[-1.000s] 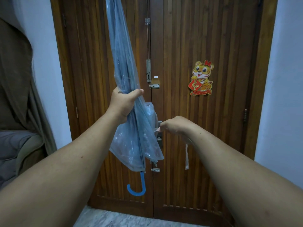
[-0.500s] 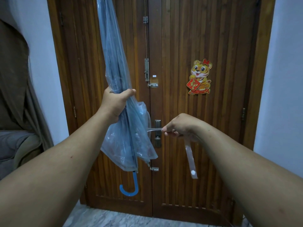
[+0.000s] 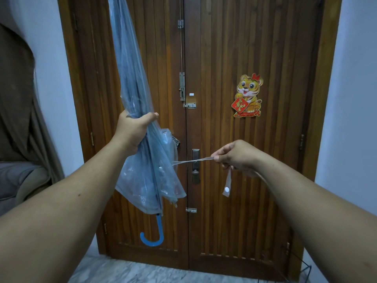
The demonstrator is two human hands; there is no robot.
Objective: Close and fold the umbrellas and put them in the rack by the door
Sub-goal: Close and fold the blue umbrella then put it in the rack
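A closed umbrella (image 3: pixel 130 74) of clear bluish plastic hangs tip up, its blue hooked handle (image 3: pixel 157 233) pointing down. My left hand (image 3: pixel 133 130) grips the bunched canopy around its middle. My right hand (image 3: pixel 234 155) pinches the umbrella's clear tie strap (image 3: pixel 193 160), stretched taut to the right from the canopy. The strap's free end with a white snap button (image 3: pixel 226 188) dangles below my right hand. Thin black wire (image 3: pixel 304 268) at the bottom right may be the rack; only a corner shows.
A brown wooden double door (image 3: pixel 224 48) stands straight ahead, with a metal lock handle (image 3: pixel 195 166), bolts and a tiger sticker (image 3: pixel 247 96). White walls flank it. A brown curtain (image 3: pixel 18 94) and a grey cushion (image 3: pixel 18 180) are at the left. The floor is pale marble (image 3: pixel 142 272).
My right hand has drawn the strap out to the right, away from the canopy, until it is taut. My left hand keeps its grip on the umbrella.
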